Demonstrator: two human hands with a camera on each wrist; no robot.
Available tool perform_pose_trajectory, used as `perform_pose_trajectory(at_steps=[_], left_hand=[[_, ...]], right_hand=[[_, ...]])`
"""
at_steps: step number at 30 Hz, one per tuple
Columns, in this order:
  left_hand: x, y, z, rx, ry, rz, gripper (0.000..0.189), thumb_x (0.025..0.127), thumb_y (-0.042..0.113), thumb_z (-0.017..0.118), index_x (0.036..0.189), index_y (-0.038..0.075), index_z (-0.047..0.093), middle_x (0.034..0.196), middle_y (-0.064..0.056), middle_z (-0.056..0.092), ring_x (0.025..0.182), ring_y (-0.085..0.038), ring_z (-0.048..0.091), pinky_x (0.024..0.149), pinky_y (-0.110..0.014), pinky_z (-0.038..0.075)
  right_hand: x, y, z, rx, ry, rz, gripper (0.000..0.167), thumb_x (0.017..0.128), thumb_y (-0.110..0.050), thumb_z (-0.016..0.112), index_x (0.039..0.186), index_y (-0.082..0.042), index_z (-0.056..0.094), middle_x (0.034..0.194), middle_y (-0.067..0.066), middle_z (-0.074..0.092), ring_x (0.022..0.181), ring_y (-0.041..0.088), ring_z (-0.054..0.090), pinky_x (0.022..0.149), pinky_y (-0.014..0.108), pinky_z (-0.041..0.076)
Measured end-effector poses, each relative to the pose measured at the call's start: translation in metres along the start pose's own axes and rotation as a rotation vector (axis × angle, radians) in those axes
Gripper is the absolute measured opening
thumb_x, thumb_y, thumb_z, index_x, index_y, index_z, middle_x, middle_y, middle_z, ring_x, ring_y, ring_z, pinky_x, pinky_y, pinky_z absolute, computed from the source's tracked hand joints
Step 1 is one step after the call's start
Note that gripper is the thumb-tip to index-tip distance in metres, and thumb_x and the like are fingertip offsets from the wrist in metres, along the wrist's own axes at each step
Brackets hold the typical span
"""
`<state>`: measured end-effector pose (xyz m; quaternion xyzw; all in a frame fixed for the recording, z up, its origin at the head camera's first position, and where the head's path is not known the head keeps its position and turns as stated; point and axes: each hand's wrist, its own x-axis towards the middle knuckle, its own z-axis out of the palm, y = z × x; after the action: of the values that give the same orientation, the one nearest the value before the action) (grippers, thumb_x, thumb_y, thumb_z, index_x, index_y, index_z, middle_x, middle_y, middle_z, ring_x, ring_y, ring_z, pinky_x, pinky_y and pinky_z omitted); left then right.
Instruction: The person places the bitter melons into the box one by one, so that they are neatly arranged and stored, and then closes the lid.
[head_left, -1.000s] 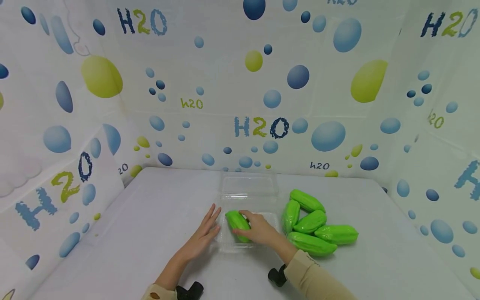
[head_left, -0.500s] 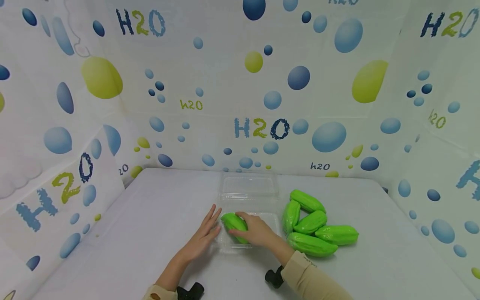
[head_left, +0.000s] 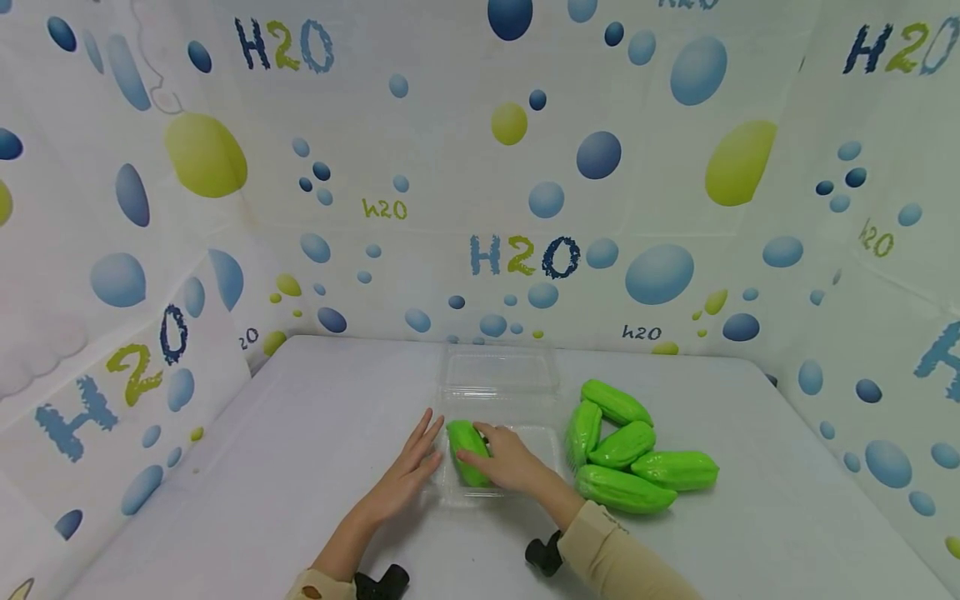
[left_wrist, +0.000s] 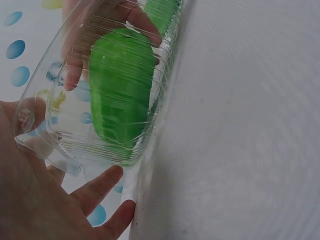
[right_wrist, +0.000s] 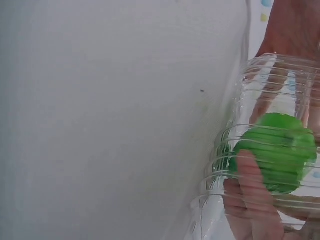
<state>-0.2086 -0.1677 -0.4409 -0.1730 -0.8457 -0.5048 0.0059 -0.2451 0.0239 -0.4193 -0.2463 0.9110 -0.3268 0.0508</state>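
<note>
One fruit [head_left: 467,440], likely light, stiff, slick: my right hand [head_left: 513,460] is gripping its middle, best spot; left hand [head_left: 405,471], straight-fingered, is flanking the box [head_left: 547,443].

A glossy green gourd [head_left: 464,437] lies front-to-back inside the clear box's [head_left: 546,446] left edge; lid [head_left: 498,371] open toward the surface's [head_left: 337,392] far edge.

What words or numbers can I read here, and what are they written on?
"H2O": large, several times on the patterned backdrop.
"h2O": smaller, several times, same backdrop.
"20": backdrop, lower left.
"H": backdrop, right edge, partly cut off.
Top-edge text: cut off, unclear.
None seen on the clear container or green pieces.
</note>
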Motion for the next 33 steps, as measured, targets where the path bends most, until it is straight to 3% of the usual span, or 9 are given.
perform_pose_trajectory(at_steps=[7, 13, 18, 24, 33], left_hand=[[0.0, -0.001, 0.0006, -0.006, 0.012, -0.002, 0.052, 0.099, 0.022, 0.038, 0.147, 0.014, 0.02, 0.153, -0.008, 0.0, 0.13, -0.038, 0.028, 0.101, -0.062, 0.018], [0.0021, -0.002, 0.0013, -0.02, -0.004, 0.012, 0.052, 0.099, 0.024, 0.038, 0.147, 0.015, 0.02, 0.153, -0.009, -0.001, 0.135, -0.037, 0.017, 0.1, -0.064, 0.015], [0.002, -0.0013, 0.0022, -0.012, -0.009, 0.005, 0.052, 0.099, 0.024, 0.038, 0.147, 0.015, 0.02, 0.153, -0.007, -0.001, 0.135, -0.036, 0.016, 0.1, -0.064, 0.014], [0.0017, -0.0003, 0.0031, 0.007, -0.005, 0.017, 0.051, 0.099, 0.021, 0.037, 0.147, 0.013, 0.019, 0.153, -0.01, -0.001, 0.137, -0.035, 0.004, 0.099, -0.066, 0.011], [-0.0001, -0.0023, 0.0006, -0.001, -0.009, 0.025, 0.051, 0.1, 0.023, 0.036, 0.147, 0.014, 0.019, 0.153, -0.01, -0.002, 0.136, -0.037, 0.01, 0.1, -0.066, 0.011]], right_hand=[[0.0014, -0.0043, 0.0005, -0.008, -0.004, -0.007, 0.063, 0.091, -0.044, 0.052, 0.129, 0.007, 0.046, 0.101, 0.015, 0.054, 0.09, 0.025, 0.053, 0.073, 0.038, 0.048], [0.0009, -0.0078, -0.0007, 0.048, -0.022, 0.005, 0.067, 0.09, -0.041, 0.054, 0.132, 0.009, 0.039, 0.097, 0.014, 0.057, 0.074, 0.019, 0.057, 0.071, 0.036, 0.047], [0.002, -0.0083, 0.0018, 0.082, -0.014, -0.001, 0.071, 0.089, -0.038, 0.058, 0.136, 0.009, 0.033, 0.092, 0.012, 0.06, 0.062, 0.012, 0.057, 0.067, 0.033, 0.048], [0.0034, -0.0089, 0.0043, 0.112, -0.027, 0.005, 0.072, 0.089, -0.039, 0.057, 0.137, 0.007, 0.031, 0.089, 0.01, 0.061, 0.054, 0.015, 0.06, 0.06, 0.027, 0.048], [0.0019, -0.0078, 0.0027, 0.176, -0.035, 0.029, 0.07, 0.089, -0.04, 0.057, 0.138, 0.003, 0.033, 0.092, 0.011, 0.059, 0.052, 0.015, 0.061, 0.055, 0.026, 0.049]])
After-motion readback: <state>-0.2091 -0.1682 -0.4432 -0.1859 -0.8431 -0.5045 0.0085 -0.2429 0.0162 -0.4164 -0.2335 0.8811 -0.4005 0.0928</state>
